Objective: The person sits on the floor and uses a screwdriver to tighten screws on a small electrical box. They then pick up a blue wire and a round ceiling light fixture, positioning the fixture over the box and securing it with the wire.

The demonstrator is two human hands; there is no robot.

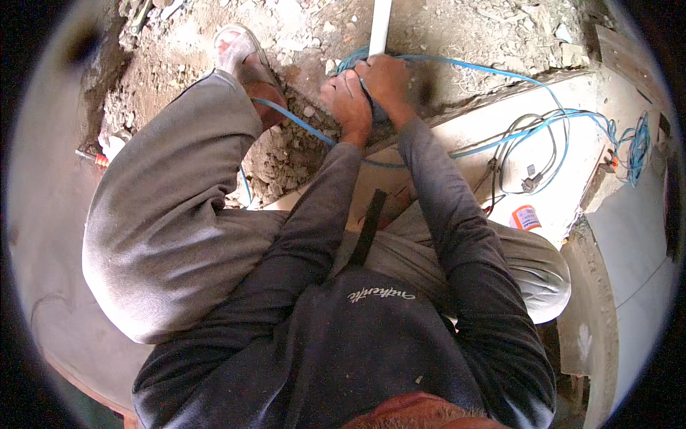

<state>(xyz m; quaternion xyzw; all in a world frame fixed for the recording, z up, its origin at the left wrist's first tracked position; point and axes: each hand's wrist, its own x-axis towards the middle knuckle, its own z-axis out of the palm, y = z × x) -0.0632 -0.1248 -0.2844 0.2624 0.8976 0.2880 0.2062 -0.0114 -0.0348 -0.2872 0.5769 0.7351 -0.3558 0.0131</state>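
Observation:
My left hand (348,104) and my right hand (387,82) are close together at the lower end of a white pipe (380,27). Both have their fingers closed around a bunched blue cable (352,61), whose loops show beside and behind the fingers. Just what each set of fingertips pinches is partly hidden. Under the hands lies a dark patch or object that I cannot make out. From the bundle, one blue strand runs off to the right, and another passes under my left forearm toward my sandalled foot (243,50).
Rubble and broken soil (457,32) surround the pipe. On the pale slab at right lie a black cable with a plug (530,184), looped blue cable (634,154) and an orange-and-white container (525,217). My bent legs (171,214) flank the work.

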